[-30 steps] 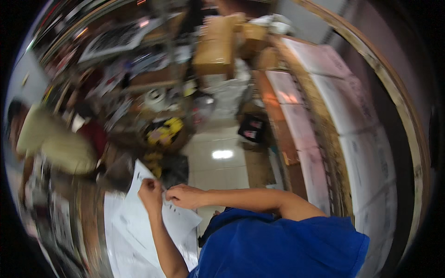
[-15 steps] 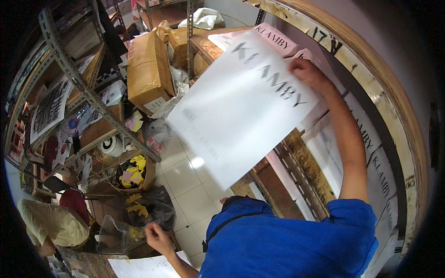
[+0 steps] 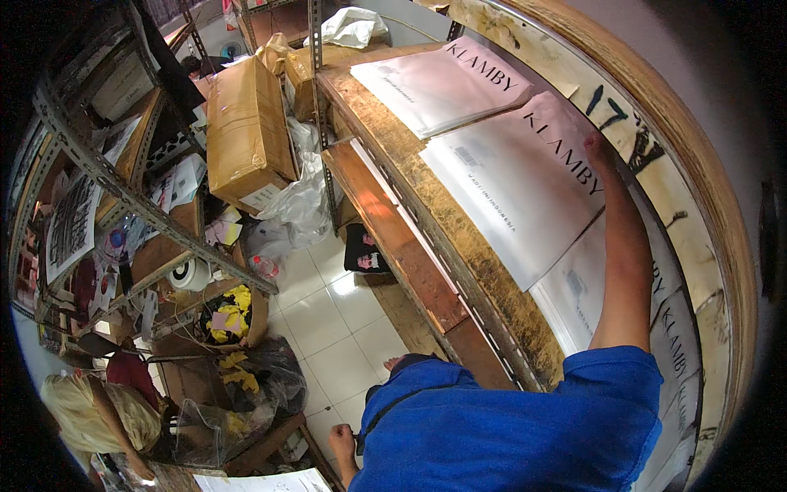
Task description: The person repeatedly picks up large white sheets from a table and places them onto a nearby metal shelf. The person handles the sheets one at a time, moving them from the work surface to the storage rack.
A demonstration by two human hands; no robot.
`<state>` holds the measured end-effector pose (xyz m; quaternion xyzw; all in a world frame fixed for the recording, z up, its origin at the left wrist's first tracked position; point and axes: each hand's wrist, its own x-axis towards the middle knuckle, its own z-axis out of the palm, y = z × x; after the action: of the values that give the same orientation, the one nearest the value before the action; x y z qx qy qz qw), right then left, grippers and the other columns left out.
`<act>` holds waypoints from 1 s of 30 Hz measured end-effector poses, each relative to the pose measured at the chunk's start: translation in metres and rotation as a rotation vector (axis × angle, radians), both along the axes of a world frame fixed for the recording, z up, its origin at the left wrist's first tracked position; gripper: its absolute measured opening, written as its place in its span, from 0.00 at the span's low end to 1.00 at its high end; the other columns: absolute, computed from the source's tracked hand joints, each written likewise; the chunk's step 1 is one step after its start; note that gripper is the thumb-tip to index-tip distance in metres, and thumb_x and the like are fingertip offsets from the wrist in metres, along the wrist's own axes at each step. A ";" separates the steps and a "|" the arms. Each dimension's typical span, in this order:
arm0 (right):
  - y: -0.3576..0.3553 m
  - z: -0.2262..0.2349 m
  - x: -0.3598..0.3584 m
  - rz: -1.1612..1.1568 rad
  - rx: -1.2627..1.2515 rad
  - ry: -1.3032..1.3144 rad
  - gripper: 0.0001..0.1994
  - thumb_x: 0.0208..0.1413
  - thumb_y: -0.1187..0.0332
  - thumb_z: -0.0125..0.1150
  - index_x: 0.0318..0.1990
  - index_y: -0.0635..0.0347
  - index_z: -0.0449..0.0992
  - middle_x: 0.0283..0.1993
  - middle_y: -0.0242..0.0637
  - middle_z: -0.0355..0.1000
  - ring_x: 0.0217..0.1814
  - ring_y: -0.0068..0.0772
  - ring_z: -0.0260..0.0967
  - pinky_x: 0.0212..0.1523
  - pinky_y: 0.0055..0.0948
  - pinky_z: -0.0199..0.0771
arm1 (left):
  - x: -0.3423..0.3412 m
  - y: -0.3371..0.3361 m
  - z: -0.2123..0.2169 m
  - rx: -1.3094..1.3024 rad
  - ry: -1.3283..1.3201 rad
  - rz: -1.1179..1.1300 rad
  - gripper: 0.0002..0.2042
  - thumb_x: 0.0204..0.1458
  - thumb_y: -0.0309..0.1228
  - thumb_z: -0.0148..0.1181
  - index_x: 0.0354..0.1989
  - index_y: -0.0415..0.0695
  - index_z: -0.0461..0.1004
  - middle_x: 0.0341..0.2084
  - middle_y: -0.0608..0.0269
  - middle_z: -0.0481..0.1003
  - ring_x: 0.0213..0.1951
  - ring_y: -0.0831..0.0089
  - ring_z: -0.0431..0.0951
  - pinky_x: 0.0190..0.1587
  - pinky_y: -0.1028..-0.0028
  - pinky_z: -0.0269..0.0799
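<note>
A white printed sheet (image 3: 508, 193) with large black lettering lies on top of a stack on the wooden shelf (image 3: 484, 291). At its far right edge is my right hand (image 3: 597, 149), fingers closed on the margin beside the lettering; the fingertips are partly hidden. My right forearm reaches over a neighbouring stack of the same sheets (image 3: 574, 287). Low beside my body hangs my left hand (image 3: 343, 444), its fingers curled, with nothing visible in them.
Another sheet stack (image 3: 434, 86) lies farther along the shelf. Left of it, a metal upright (image 3: 316, 49) and a large taped carton (image 3: 250, 135) stand. Across the tiled floor (image 3: 316, 303) is a cluttered rack (image 3: 156, 205). A co-worker (image 3: 106, 410) bends at lower left.
The sheet, lifted and blurred before, now lies flat on the stack. My right hand has moved right with its edge. My left hand has shifted right and down toward my body.
</note>
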<state>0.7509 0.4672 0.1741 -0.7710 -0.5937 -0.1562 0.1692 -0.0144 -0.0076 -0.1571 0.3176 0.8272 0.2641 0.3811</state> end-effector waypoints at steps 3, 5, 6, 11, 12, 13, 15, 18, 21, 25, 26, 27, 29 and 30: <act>0.004 0.007 0.012 -0.110 0.017 0.033 0.07 0.50 0.68 0.52 0.32 0.61 0.73 0.32 0.45 0.72 0.39 0.47 0.70 0.40 0.38 0.69 | 0.004 -0.019 -0.001 -0.084 -0.132 0.088 0.10 0.49 0.31 0.55 0.30 0.33 0.73 0.20 0.58 0.75 0.21 0.71 0.74 0.26 0.71 0.71; 0.004 0.007 0.018 -0.130 0.019 -0.009 0.07 0.51 0.68 0.52 0.33 0.61 0.73 0.33 0.46 0.72 0.40 0.48 0.70 0.41 0.39 0.69 | 0.005 -0.032 -0.003 -0.127 -0.178 0.133 0.10 0.49 0.30 0.55 0.30 0.33 0.72 0.20 0.57 0.74 0.21 0.72 0.73 0.24 0.72 0.70; 0.006 0.007 0.021 -0.137 0.017 -0.033 0.08 0.51 0.67 0.52 0.33 0.61 0.73 0.34 0.46 0.72 0.40 0.49 0.70 0.41 0.40 0.70 | 0.006 -0.038 0.000 -0.141 -0.174 0.144 0.10 0.49 0.30 0.55 0.30 0.34 0.72 0.19 0.57 0.74 0.21 0.73 0.73 0.23 0.73 0.70; 0.000 0.003 0.025 -0.167 0.004 -0.183 0.09 0.53 0.66 0.51 0.36 0.61 0.74 0.36 0.48 0.73 0.43 0.52 0.71 0.42 0.43 0.71 | 0.003 -0.068 -0.015 -0.223 -0.162 0.155 0.09 0.50 0.29 0.54 0.31 0.34 0.71 0.19 0.57 0.73 0.17 0.73 0.73 0.20 0.73 0.69; 0.005 0.007 0.024 -0.165 0.001 -0.214 0.10 0.54 0.65 0.51 0.37 0.61 0.74 0.37 0.49 0.73 0.43 0.52 0.71 0.42 0.44 0.71 | 0.009 -0.065 -0.004 -0.236 -0.175 0.203 0.08 0.51 0.29 0.54 0.31 0.34 0.71 0.19 0.57 0.73 0.16 0.73 0.73 0.20 0.73 0.69; 0.009 0.010 0.022 -0.168 -0.003 -0.247 0.10 0.54 0.65 0.51 0.37 0.61 0.74 0.37 0.49 0.73 0.44 0.53 0.71 0.42 0.44 0.71 | 0.015 -0.067 0.002 -0.249 -0.188 0.253 0.08 0.51 0.28 0.54 0.32 0.34 0.71 0.18 0.57 0.73 0.16 0.72 0.73 0.20 0.73 0.68; 0.012 0.016 0.014 -0.218 -0.036 -0.292 0.11 0.55 0.64 0.51 0.38 0.61 0.75 0.37 0.49 0.74 0.44 0.53 0.71 0.42 0.45 0.72 | 0.012 -0.082 -0.011 -0.206 -0.265 0.318 0.08 0.52 0.28 0.54 0.32 0.34 0.71 0.18 0.57 0.73 0.15 0.72 0.74 0.19 0.74 0.68; 0.013 0.023 -0.044 -0.257 0.219 -0.335 0.08 0.54 0.66 0.53 0.36 0.59 0.74 0.35 0.48 0.73 0.45 0.50 0.71 0.40 0.48 0.71 | 0.012 -0.103 -0.036 -0.114 -0.346 0.390 0.09 0.53 0.29 0.53 0.32 0.34 0.71 0.18 0.57 0.73 0.17 0.71 0.75 0.19 0.75 0.69; 0.067 0.028 -0.039 0.173 0.200 -0.226 0.06 0.53 0.69 0.54 0.35 0.60 0.74 0.37 0.48 0.73 0.46 0.49 0.70 0.44 0.43 0.69 | 0.019 -0.133 -0.058 -0.035 -0.366 0.409 0.10 0.53 0.31 0.53 0.32 0.34 0.71 0.19 0.57 0.74 0.19 0.71 0.77 0.20 0.75 0.70; 0.097 0.046 -0.202 0.875 0.054 0.213 0.12 0.58 0.70 0.52 0.46 0.66 0.73 0.45 0.42 0.73 0.48 0.34 0.70 0.50 0.30 0.70 | 0.037 -0.198 -0.064 -0.042 0.111 0.084 0.18 0.51 0.43 0.50 0.31 0.38 0.76 0.24 0.52 0.78 0.28 0.61 0.80 0.38 0.63 0.73; 0.067 0.053 -0.292 0.961 -0.026 0.439 0.12 0.57 0.70 0.53 0.45 0.67 0.73 0.42 0.42 0.73 0.43 0.30 0.70 0.46 0.28 0.69 | 0.048 -0.210 -0.043 -0.174 0.072 0.168 0.19 0.51 0.43 0.50 0.31 0.37 0.76 0.25 0.50 0.78 0.31 0.58 0.80 0.39 0.63 0.73; 0.031 0.070 -0.378 1.009 -0.188 0.377 0.11 0.59 0.70 0.52 0.45 0.67 0.73 0.42 0.42 0.73 0.43 0.29 0.70 0.46 0.28 0.68 | 0.061 -0.251 -0.084 -0.143 0.114 0.199 0.19 0.51 0.44 0.50 0.30 0.37 0.76 0.27 0.47 0.78 0.34 0.55 0.80 0.40 0.62 0.73; -0.040 0.086 -0.478 1.270 -0.172 0.216 0.12 0.63 0.67 0.50 0.44 0.68 0.73 0.40 0.37 0.73 0.41 0.25 0.69 0.44 0.26 0.67 | 0.073 -0.266 -0.055 -0.183 0.094 0.411 0.20 0.49 0.46 0.52 0.32 0.38 0.76 0.27 0.45 0.77 0.34 0.51 0.79 0.40 0.61 0.73; -0.062 0.086 -0.531 1.447 -0.308 0.225 0.13 0.62 0.67 0.50 0.48 0.67 0.72 0.44 0.39 0.73 0.45 0.27 0.69 0.47 0.26 0.67 | 0.081 -0.294 -0.056 -0.161 -0.034 0.510 0.21 0.49 0.47 0.53 0.33 0.38 0.76 0.30 0.46 0.78 0.37 0.50 0.78 0.41 0.62 0.73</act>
<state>0.2197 0.4049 0.2598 -0.2144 -0.9469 0.1585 0.1795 0.0668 -0.3017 -0.2133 0.0633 0.8922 0.2902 0.3402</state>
